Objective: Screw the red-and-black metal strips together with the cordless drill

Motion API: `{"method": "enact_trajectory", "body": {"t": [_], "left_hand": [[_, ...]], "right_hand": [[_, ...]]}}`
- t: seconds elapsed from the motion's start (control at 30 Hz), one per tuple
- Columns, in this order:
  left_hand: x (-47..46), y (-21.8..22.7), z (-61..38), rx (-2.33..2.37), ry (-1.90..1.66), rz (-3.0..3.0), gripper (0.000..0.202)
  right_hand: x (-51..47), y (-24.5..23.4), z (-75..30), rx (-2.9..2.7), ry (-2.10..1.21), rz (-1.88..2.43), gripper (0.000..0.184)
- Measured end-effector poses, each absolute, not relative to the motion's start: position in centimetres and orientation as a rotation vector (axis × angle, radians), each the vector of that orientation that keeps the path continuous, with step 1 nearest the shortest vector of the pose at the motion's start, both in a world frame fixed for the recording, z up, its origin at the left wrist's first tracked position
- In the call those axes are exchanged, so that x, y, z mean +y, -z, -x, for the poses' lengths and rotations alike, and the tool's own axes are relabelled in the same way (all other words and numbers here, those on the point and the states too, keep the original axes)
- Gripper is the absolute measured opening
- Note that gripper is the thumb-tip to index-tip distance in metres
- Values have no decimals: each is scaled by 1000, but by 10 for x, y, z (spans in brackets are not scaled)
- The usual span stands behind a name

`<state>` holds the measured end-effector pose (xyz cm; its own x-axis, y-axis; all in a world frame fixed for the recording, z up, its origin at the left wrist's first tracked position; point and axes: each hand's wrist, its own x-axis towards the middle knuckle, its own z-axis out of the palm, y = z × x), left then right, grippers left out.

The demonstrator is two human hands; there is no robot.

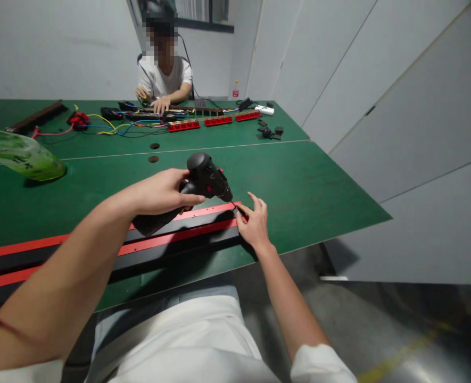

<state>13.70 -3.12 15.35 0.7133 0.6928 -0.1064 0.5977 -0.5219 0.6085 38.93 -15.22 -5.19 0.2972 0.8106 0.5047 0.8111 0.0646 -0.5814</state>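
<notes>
My left hand [165, 191] is wrapped round the handle of a black cordless drill [207, 175] with small red details. The drill tilts down to the right, and its thin bit meets the right end of the farther of two long black-and-red rails [203, 213]. My right hand [257, 226] is at that end, thumb and finger closed near the bit tip while other fingers stick up. Whatever lies between those fingertips is too small to make out. Nearer my body lies the second rail [151, 246], parallel to the first and partly hidden by my left forearm.
On the left a green bottle [27, 159] lies on the green table [299, 186]. Across it, a co-worker [165, 80] handles wired parts beside red trays [183, 126], coloured cables and black pieces [269, 133]. The table's right edge borders a white wall.
</notes>
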Motion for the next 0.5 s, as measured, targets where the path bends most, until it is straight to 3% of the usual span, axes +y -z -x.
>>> {"method": "enact_trajectory", "body": {"t": [0.13, 0.27, 0.37, 0.5], "left_hand": [[-26, -185, -169, 1067, 8, -2582, 46], [-41, -195, -209, 1266, -72, -2851, 53], [-51, -188, -230, 1317, -224, -2939, 65], [-47, -179, -242, 1295, -315, -2911, 56]], "right_hand": [[-149, 69, -392, -1178, -281, 1543, 38], [-152, 81, -395, -1027, -543, 1395, 37], [-157, 83, -396, -1006, -580, 1335, 40], [-160, 80, -394, -977, -561, 1356, 38]]}}
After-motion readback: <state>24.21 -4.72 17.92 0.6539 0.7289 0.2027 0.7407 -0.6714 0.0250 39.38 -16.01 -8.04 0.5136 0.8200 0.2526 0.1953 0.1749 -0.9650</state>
